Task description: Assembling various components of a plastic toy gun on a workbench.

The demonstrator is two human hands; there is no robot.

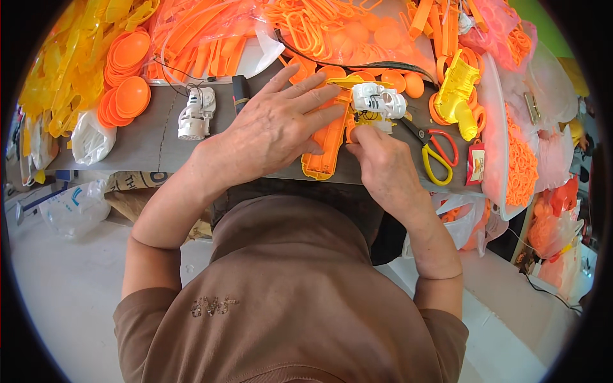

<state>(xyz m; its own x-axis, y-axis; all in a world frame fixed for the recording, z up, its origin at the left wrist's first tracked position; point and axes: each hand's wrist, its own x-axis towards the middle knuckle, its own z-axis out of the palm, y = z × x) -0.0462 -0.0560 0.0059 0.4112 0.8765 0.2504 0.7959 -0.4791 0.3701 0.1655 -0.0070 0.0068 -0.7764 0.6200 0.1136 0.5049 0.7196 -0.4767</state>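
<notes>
Head view: the orange shell point(325, 143) is pressed flat by spread left hand point(274, 127) fingers; the white motor unit point(378, 100), pinched by the right hand point(377, 159), seems not yet seated.

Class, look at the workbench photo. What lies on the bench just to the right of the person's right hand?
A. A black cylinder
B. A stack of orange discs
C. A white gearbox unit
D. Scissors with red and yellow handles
D: the scissors lie just right of the right hand; the spare gearbox, discs and cylinder all lie to the left.
</notes>
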